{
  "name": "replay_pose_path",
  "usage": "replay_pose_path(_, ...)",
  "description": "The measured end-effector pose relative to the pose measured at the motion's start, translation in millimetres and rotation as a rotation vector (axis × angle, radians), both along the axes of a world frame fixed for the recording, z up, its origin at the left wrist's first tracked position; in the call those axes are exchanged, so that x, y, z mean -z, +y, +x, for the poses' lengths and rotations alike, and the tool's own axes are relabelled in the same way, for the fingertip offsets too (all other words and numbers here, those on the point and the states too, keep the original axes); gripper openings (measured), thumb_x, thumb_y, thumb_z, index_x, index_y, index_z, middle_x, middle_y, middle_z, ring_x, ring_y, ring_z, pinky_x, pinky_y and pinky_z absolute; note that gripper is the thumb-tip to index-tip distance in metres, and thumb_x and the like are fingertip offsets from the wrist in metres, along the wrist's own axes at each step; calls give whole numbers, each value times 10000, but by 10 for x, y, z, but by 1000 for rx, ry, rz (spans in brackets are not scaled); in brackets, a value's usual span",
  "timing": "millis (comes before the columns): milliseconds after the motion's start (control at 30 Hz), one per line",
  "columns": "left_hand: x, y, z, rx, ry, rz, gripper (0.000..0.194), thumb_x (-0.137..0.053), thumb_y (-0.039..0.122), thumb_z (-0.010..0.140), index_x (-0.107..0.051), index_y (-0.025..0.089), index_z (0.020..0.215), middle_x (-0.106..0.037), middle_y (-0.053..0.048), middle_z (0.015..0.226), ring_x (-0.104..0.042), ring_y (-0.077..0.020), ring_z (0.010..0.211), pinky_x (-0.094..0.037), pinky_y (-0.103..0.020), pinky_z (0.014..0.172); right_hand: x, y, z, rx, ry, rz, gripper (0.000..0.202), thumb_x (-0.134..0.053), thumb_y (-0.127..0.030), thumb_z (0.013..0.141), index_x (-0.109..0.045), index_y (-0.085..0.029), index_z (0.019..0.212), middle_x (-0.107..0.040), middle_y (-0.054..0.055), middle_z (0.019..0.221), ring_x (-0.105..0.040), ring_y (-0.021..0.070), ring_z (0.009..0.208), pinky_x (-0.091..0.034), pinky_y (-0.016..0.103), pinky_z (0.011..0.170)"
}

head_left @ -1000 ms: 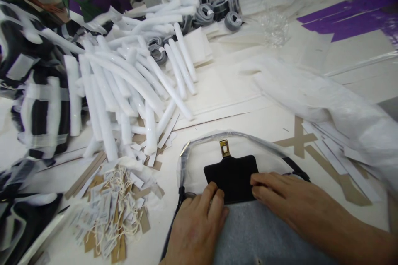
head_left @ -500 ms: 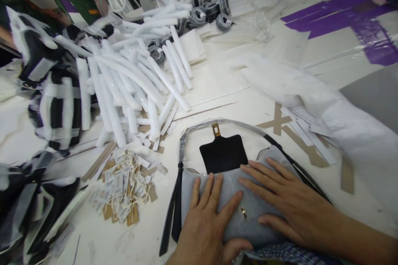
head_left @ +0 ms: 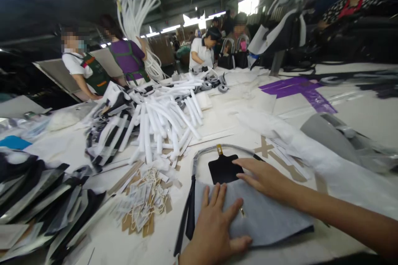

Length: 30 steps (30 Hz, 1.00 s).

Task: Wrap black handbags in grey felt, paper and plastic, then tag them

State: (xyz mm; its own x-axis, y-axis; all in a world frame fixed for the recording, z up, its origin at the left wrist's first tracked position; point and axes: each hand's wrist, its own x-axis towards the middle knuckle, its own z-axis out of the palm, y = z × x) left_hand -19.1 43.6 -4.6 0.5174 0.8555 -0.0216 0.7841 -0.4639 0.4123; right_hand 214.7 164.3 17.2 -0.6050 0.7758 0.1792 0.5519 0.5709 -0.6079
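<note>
A handbag (head_left: 261,211) lies on the white table in front of me, its front covered by a grey sheet with a small gold fitting. Its black flap (head_left: 224,170) is laid out away from me and carries a gold clasp (head_left: 219,149) at the far end. A clear-wrapped strap (head_left: 199,158) arches round the flap. My left hand (head_left: 214,223) rests flat on the grey front, fingers spread. At the flap's right edge is my right hand (head_left: 264,176), thumb and forefinger apart, fingertips over the black material; its other fingers are partly hidden.
White foam tubes (head_left: 161,120) are heaped beyond the bag. Stringed tags (head_left: 144,198) lie to its left, near black wrapped pieces (head_left: 40,198). White sheeting (head_left: 289,136) and card strips (head_left: 289,163) are on the right. Several people stand or sit across the table.
My right hand has left the grey front and moved up to the black flap's right edge. The left hand stays spread on the bag. The view has tilted up, showing the room.
</note>
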Motion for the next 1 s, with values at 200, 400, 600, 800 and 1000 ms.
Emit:
replay_pose_path(200, 85, 38, -43, 5, -49, 8, 840, -576, 804, 761, -347, 464, 1493, -238, -131, 1632, -212, -412, 1484, -168, -709, 1168, -28, 608, -551, 68, 152, -117, 419, -611, -296, 843, -685, -150, 1229, -754, 118, 1079, -700, 323, 1046, -557, 483, 940)
replay_pose_path(400, 24, -19, -16, -27, -50, 62, 819, -578, 784, 778, -372, 437, 1490, -277, -144, 1620, -236, -397, 1489, -150, -688, 1181, -170, 294, -401, 17, 260, -216, 320, -605, -311, 838, -756, -175, 1085, -758, 67, 1077, -710, 273, 1014, -552, 401, 952)
replay_pose_path(600, -2, -23, 23, -20, -25, 94, 765, -510, 787, 819, -416, 400, 1472, -328, -148, 1587, -286, -393, 1472, -165, -693, 1170, -301, -192, -234, 13, 259, -212, 359, -644, -278, 832, -721, -201, 1174, -741, 52, 1125, -660, 266, 1113, -450, 433, 1084)
replay_pose_path(800, -48, -46, 43, -7, -8, 157, 752, -534, 752, 833, -423, 361, 1465, -434, -106, 1503, -369, -341, 1414, -149, -663, 1189, -137, -491, -133, -79, 175, -158, 458, -593, -201, 883, -602, -239, 1339, -732, 32, 1130, -638, 232, 1154, -429, 439, 1106)
replay_pose_path(1000, -32, -55, 61, -15, 13, 181, 756, -545, 743, 834, -445, 312, 1446, -479, -106, 1449, -395, -331, 1383, -146, -643, 1199, 143, -630, -45, -68, 194, 21, 455, -573, -207, 922, -550, -232, 1376, -709, 78, 1165, -648, 229, 1119, -508, 434, 1013)
